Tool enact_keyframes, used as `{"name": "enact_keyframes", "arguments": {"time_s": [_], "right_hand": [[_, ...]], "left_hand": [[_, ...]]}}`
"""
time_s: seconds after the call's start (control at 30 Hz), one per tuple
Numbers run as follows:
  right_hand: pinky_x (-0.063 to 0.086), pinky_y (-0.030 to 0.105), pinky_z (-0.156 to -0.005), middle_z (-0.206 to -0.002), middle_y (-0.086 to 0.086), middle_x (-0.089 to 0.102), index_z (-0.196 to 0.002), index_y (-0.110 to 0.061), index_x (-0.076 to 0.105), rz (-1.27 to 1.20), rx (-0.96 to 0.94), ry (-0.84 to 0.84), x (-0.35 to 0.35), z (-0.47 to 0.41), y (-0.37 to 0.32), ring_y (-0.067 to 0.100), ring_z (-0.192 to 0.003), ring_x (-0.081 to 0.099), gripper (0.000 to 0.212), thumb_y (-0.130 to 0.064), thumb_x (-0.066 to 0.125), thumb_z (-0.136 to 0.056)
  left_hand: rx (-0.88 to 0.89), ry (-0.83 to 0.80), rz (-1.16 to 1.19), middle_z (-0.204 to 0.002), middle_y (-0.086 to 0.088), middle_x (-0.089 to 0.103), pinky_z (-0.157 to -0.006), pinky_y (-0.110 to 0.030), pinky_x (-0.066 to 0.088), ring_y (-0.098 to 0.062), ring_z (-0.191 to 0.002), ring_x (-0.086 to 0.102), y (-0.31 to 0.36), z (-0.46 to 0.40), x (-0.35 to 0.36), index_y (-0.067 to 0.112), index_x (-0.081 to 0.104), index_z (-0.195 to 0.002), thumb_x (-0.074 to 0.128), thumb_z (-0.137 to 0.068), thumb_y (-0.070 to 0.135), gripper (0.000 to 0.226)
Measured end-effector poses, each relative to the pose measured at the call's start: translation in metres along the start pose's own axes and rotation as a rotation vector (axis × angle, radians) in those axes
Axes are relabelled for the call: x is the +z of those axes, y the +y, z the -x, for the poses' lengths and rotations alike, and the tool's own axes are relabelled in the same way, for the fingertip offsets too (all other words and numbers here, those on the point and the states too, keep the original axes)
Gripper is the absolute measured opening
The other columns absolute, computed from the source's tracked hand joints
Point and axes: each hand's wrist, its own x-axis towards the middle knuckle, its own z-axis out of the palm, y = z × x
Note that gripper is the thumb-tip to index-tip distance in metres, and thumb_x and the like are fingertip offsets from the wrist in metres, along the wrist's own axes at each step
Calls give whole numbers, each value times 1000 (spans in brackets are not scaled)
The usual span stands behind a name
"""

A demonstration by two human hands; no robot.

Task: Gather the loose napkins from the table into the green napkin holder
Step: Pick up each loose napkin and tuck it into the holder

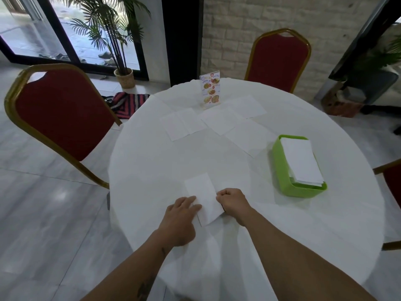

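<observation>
While both hands sit at the near edge of the round white desk (pixel 152 170), there's a folded napkin (pixel 204 197) lying flat between them. The left hand (pixel 181 220) has its fingers (pixel 191 204) stretched out straight, pressing down on the napkin's left edge. The right hand (pixel 233 203) is curled up like a fist at the napkin's right edge; looks like it's pinching the paper, but the fingertips are tucked under so I can't totally tell.

The green napkin holder (pixel 299 190) sits off to the right on the desk, well apart from the hands, with a stack of white napkins (pixel 300 161) already in it, sticking up above the rim.

Further back, four loose napkins are spread out flat: one on the left (pixel 183 123), one in the middle (pixel 220 120), one behind it on the right (pixel 249 106), and one nearer the holder (pixel 249 137). Some overlap at the corners. A little menu stand (pixel 211 90) is upright just behind them.

Red chairs with gold frames around the desk, one on the left (pixel 63 109), one at the far side (pixel 277 61). Potted palm (pixel 115 35) by the window.
</observation>
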Motion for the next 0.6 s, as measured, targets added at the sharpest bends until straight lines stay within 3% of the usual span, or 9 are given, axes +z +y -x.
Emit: {"name": "enact_keyframes", "arguments": {"time_s": [0.13, 0.27, 0.37, 0.47, 0.6], "right_hand": [[49, 23, -68, -87, -3, 71, -73, -17, 70, 77, -98, 0, -7, 7, 0, 14, -83, 63, 17, -9, 61, -84], [46, 23, -64, -81, -3, 68, -68, -20, 64, 173, -158, 9, -26, 16, -1, 14, -76, 61, 23, -6, 52, -83], [49, 26, -73, -94, -3, 62, -91, -18, 65, 217, -134, -2, -42, 16, 4, 17, -88, 59, 22, -7, 47, -84], [49, 29, -91, -117, 4, 59, -118, -16, 61, 248, -94, -45, -48, 11, 13, 21, -106, 57, 36, -9, 46, -86], [46, 33, -102, -137, 9, 55, -135, -12, 54, 200, -60, -105, -46, 2, 19, 26, -123, 54, 48, -13, 48, -88]], "left_hand": [[-16, 21, 91, -156, 6, 24, -117, -39, 20, -19, -144, 14, 3, 1, 0, 28, 37, -142, 41, -79, 9, 66], [-65, 86, 237, -154, 6, 30, -117, -34, 24, -18, -141, 24, 20, -9, -4, 26, 39, -142, 41, -81, 8, 64], [-73, 41, 194, -156, 6, 25, -117, -35, 23, -18, -143, 22, 29, -16, -2, 26, 38, -142, 45, -81, 13, 63], [-134, 95, 191, -157, 5, 23, -116, -37, 24, -20, -143, 18, 36, -15, 1, 28, 41, -139, 46, -79, 13, 62], [-228, 163, 161, -157, 0, 20, -116, -39, 24, -24, -143, 16, 50, -10, 4, 27, 37, -141, 46, -79, 12, 65]]}}
